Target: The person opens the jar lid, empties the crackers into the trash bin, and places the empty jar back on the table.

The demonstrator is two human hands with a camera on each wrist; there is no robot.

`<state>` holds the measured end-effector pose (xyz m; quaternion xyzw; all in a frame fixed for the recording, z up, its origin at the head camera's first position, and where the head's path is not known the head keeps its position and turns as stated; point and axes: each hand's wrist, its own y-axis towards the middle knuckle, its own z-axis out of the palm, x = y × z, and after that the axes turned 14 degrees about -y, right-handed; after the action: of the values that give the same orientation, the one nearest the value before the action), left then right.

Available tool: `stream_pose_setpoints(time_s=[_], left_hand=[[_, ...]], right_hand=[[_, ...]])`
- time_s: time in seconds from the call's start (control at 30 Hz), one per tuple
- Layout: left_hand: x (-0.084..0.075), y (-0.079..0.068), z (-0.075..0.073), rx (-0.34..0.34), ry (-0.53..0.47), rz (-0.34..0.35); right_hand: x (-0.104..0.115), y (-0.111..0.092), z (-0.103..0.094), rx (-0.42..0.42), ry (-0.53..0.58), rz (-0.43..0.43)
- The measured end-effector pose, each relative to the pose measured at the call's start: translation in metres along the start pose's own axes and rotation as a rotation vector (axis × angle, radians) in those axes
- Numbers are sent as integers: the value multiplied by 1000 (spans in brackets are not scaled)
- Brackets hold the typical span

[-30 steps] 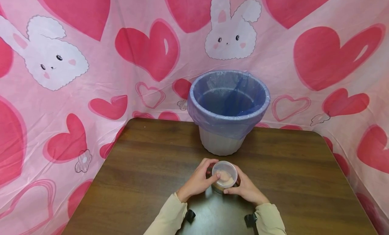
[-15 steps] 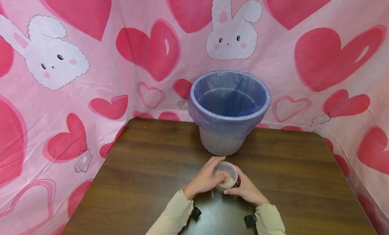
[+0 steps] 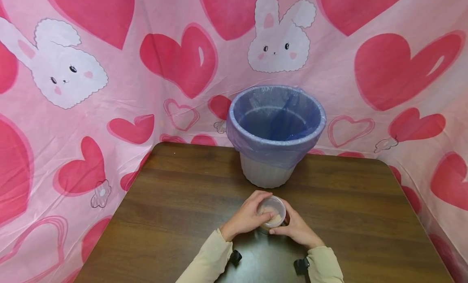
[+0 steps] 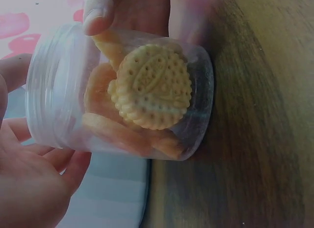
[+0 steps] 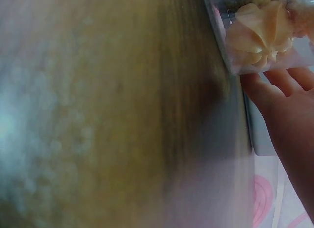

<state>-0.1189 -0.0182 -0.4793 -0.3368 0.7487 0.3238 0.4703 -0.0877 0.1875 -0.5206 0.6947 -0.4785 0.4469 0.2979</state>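
Note:
Between my two hands a clear plastic jar (image 4: 73,95) with a translucent lid (image 3: 269,202) stands upright on the wooden table. Cookies show through its wall in the left wrist view: a round, pricked one (image 4: 154,85) lies in front of several browner pieces. The right wrist view shows a piped, swirl-shaped cookie (image 5: 265,29) near the bottom. My left hand (image 3: 245,218) grips the lid from the left, thumb across its top. From the right, my right hand (image 3: 297,229) holds the jar's body with curled fingers; in the right wrist view its fingers (image 5: 267,93) reach behind it.
A white bin (image 3: 267,173) lined with a blue plastic bag (image 3: 274,151) stands behind the jar, toward the table's back edge. A pink cloth (image 3: 124,92) with hearts and rabbits hangs around the wooden table (image 3: 175,185).
My left hand has shifted slightly right and its thumb now reaches farther over the lid. The right hand and the bin keep their places.

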Motion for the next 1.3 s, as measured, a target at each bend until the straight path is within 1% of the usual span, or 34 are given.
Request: stream_pose_setpoints(time_s=[0.1, 0.37, 0.87, 1.0, 1.17, 1.3], left_hand=[[0, 0, 0, 3, -2, 1], [1, -1, -1, 3, -14, -27], [1, -3, -1, -20, -3, 11], [1, -3, -2, -19, 0, 16], [1, -4, -2, -11, -8, -6], [1, -5, -2, -13, -11, 4]], right_hand=[[0, 0, 0, -3, -5, 2], [0, 0, 1, 1, -5, 10], [4, 0, 0, 9, -3, 48], [4, 0, 1, 6, -3, 42], [3, 0, 1, 5, -1, 23], [3, 0, 1, 8, 5, 24]])
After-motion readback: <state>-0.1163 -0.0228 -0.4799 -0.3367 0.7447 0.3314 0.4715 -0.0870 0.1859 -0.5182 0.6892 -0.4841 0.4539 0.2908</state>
